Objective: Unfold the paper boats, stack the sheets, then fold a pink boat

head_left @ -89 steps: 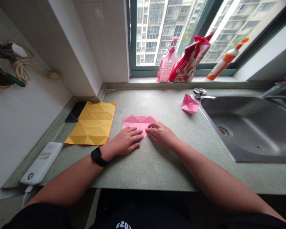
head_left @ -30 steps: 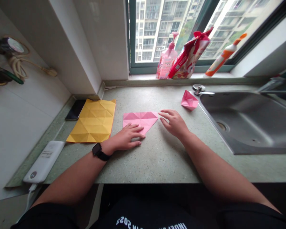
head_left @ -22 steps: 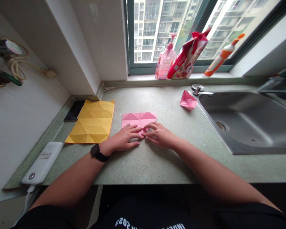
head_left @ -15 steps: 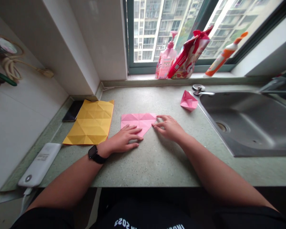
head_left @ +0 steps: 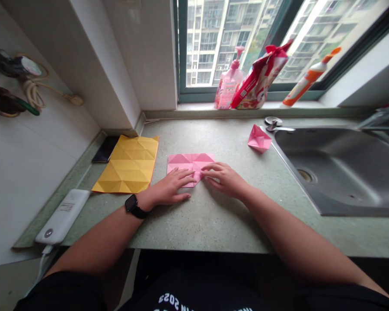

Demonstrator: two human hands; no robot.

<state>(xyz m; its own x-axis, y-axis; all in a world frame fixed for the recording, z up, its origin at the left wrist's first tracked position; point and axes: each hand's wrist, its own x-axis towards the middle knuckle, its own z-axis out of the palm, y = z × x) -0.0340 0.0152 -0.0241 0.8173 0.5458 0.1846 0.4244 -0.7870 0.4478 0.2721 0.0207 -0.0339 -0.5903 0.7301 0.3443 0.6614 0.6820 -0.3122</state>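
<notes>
A creased sheet of pink origami paper (head_left: 183, 158) lies on the counter in front of me, its lower right side slanting inward. My left hand (head_left: 173, 186) rests over its lower left part, fingers stretched out and lying flat. At the paper's right side, my right hand (head_left: 227, 179) has its fingers bent and gathered on the lower right edge, which they partly hide. A folded pink paper piece (head_left: 259, 139) stands farther back, near the sink. Left of my left hand are creased yellow sheets (head_left: 129, 164) with an orange edge showing.
A dark phone (head_left: 105, 149) is partly under the yellow sheets. A white power bank (head_left: 63, 216) with a cable lies at the left edge. The steel sink (head_left: 314, 190) is on the right. A pump bottle (head_left: 228, 88), a red bag (head_left: 261, 80) and an orange-white bottle (head_left: 307, 82) stand on the windowsill.
My right hand has moved left, from the paper's right corner onto its lower right edge. My left hand has stayed on the paper. The whole view has shifted slightly.
</notes>
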